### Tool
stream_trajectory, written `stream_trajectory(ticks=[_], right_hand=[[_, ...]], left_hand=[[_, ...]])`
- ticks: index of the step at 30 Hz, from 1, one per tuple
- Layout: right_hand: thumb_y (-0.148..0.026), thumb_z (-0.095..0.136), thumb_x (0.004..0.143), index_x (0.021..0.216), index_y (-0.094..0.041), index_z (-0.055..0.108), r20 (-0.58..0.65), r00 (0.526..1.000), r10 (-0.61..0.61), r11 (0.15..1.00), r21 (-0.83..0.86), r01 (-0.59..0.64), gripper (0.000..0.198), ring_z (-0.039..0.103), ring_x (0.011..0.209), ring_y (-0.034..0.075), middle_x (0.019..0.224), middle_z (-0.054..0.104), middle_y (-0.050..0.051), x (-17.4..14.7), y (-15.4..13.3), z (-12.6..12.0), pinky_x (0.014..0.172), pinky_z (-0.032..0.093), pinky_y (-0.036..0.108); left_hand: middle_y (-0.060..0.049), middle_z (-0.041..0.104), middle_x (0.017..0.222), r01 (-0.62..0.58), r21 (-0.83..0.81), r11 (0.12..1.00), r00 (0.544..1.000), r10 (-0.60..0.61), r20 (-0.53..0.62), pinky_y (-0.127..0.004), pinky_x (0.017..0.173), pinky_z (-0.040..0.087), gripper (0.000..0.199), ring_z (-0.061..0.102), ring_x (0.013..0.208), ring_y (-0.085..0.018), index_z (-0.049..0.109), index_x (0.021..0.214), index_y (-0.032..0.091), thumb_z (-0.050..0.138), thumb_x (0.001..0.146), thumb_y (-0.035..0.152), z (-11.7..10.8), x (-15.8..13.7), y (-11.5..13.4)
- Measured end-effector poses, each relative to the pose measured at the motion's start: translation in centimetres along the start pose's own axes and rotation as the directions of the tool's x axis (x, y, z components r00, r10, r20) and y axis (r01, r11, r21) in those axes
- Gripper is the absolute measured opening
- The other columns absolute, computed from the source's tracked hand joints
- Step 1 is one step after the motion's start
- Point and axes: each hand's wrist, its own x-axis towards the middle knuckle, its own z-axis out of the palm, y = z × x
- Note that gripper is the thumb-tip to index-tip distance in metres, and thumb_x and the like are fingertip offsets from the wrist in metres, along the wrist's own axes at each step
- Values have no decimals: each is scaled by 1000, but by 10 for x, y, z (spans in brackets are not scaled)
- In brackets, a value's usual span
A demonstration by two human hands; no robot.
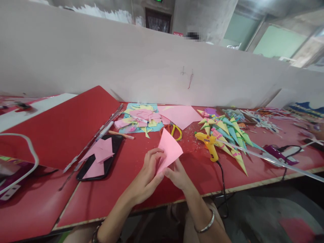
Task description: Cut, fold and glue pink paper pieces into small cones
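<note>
Paper (169,147), a pink sheet, sits between your two hands just above the red surface (131,189) near its front edge. Your left hand (148,175) curls round its lower left edge, fingers pressed on the sheet; your right hand (178,175) pinches the bottom corner. Behind it lie scissors (174,131) and a scrap pile (141,118). To the right, a glue gun (209,143) rests against paper cones (229,135). To the left, a phone (101,158) carries pink offcuts.
</note>
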Motion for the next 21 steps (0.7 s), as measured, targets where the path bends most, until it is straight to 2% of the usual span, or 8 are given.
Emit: stream_trajectory(ticks=[3,7,11,15,18,21], right_hand=[[-51,71,60,113,-24,46,0,1000,1,1000,-10,-1,65,48,112,23,119,52,7,0,-1,1,97,38,39],[-50,71,61,111,-23,48,-3,1000,5,1000,-13,-5,62,45,116,24,119,51,7,0,-1,1,100,34,39],[-47,71,62,116,-23,44,0,1000,12,1000,-15,-12,65,44,117,23,122,50,7,0,1,-1,100,34,39],[-47,68,64,119,-23,45,-3,999,33,999,-27,-33,64,48,113,24,120,53,7,-2,-1,0,96,39,40],[-46,65,65,111,-23,52,-124,992,29,998,-44,-34,53,54,104,23,111,58,5,-2,-4,0,90,43,37],[-47,61,67,100,-21,58,-325,943,64,997,-26,-77,42,58,88,22,96,63,5,1,-8,-4,75,49,34]], left_hand=[[-10,34,112,12,-42,999,1000,-13,-14,-40,97,33,27,34,113,-23,35,102,22,26,90,44,-1,1,2],[-7,36,105,8,-93,996,1000,-6,15,-36,96,33,23,34,111,-21,35,91,23,27,90,44,-3,2,3],[-5,39,99,21,-162,987,1000,-20,7,-33,94,35,21,38,105,-19,39,88,23,32,89,42,-6,4,4],[-6,45,100,65,-185,981,995,-79,-66,-33,93,38,23,42,104,-20,48,91,22,37,87,43,-6,5,2],[-7,52,109,151,-193,969,974,-179,-137,-35,94,38,33,45,107,-23,52,102,23,41,84,47,-7,4,1],[-9,54,116,283,-227,932,925,-328,-194,-37,93,39,46,46,110,-26,52,111,19,47,78,52,-14,2,3]])
